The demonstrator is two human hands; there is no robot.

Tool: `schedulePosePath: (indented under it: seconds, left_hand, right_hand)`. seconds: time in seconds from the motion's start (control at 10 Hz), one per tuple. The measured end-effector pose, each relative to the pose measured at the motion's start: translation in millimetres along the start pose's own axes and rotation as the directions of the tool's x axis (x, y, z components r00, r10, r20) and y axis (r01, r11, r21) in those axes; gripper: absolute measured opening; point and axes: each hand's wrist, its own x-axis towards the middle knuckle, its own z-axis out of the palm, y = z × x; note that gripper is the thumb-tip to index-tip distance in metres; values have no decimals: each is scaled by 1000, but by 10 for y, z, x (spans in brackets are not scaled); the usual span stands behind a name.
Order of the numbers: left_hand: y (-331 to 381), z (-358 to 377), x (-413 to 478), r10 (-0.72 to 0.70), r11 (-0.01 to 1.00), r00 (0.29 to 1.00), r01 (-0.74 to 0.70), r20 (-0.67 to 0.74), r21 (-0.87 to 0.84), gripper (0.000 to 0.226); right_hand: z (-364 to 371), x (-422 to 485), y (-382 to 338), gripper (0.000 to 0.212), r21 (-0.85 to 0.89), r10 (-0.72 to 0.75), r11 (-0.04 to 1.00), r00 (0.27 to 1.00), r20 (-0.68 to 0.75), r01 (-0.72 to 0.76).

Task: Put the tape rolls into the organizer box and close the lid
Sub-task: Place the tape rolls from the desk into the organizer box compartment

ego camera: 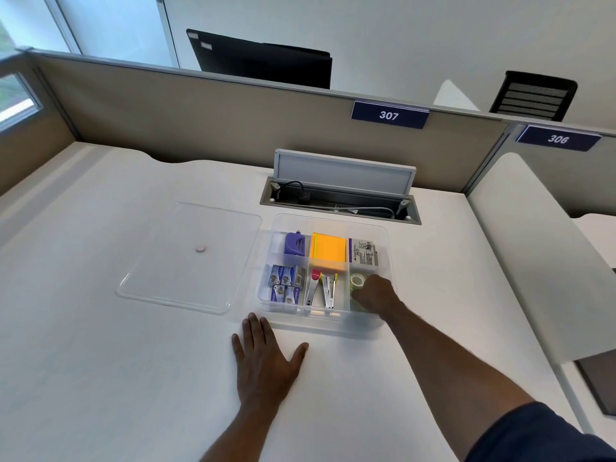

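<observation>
The clear organizer box (pixel 333 323) stands open on the white desk. Its front right compartment holds a clear tape roll (pixel 357 281), and a second roll (pixel 356 305) shows faintly under my right hand (pixel 375 293). That hand reaches down into this compartment with its fingers curled over the tape. Whether it grips a roll I cannot tell. My left hand (pixel 265 360) lies flat on the desk just in front of the box's left corner, fingers spread, holding nothing. The clear lid (pixel 190 258) lies flat on the desk to the left of the box.
Other compartments hold a purple sharpener-like item (pixel 295 243), orange sticky notes (pixel 328 251), staple boxes (pixel 286 283), staplers (pixel 321 290) and a labelled packet (pixel 365 251). An open cable hatch (pixel 340 195) sits behind the box. A partition with signs 307 and 306 borders the desk.
</observation>
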Motion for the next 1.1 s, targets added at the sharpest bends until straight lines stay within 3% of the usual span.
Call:
schedulePosePath:
  seconds: [0.5, 1.1]
  left_hand:
    - [-5, 9, 1, -1, 1000, 1000, 1, -1, 2, 104]
    - [-9, 4, -2, 1, 1000, 1000, -1, 10, -5, 104]
  right_hand:
    - [-17, -24, 74, 27, -103, -5, 995, 1000, -13, 4]
    - [-26, -91, 59, 28, -84, 4, 996, 998, -69, -10]
